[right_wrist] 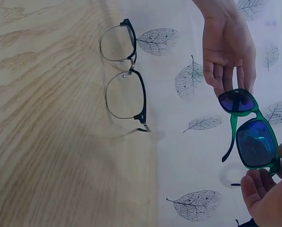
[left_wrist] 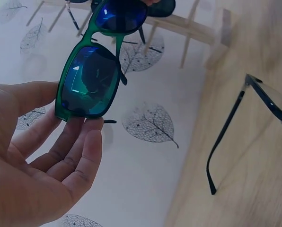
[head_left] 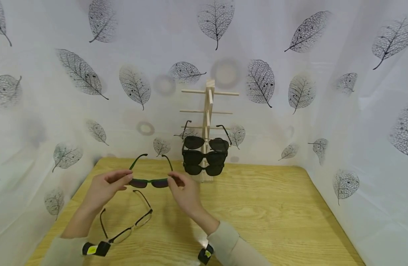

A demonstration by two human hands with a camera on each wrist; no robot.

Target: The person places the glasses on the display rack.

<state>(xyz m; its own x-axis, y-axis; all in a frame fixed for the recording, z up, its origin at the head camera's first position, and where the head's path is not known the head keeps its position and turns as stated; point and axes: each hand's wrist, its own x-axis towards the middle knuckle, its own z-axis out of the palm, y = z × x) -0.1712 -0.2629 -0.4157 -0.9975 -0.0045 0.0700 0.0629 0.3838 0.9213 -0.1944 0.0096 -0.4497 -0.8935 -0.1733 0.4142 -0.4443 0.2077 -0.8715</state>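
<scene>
Both hands hold a pair of green-framed sunglasses (head_left: 147,183) with blue mirrored lenses, raised above the table with the temples unfolded and pointing away. My left hand (head_left: 108,186) pinches its left hinge corner between thumb and fingers; my right hand (head_left: 185,190) pinches the opposite corner. In the left wrist view the green frame (left_wrist: 91,80) shows its lens front close to the fingertips. Nearer the person, eyeglasses (head_left: 131,227) with black brow bars and clear lenses lie on the table, temples spread. They also appear in the right wrist view as the clear-lensed eyeglasses (right_wrist: 127,94).
A wooden display rack (head_left: 208,99) with crossbars stands at the table's back, right of the hands. Dark sunglasses (head_left: 204,158) hang stacked on its lower bars, the upper bars being bare. A leaf-printed white curtain (head_left: 150,33) surrounds the wood-grain table (head_left: 257,210).
</scene>
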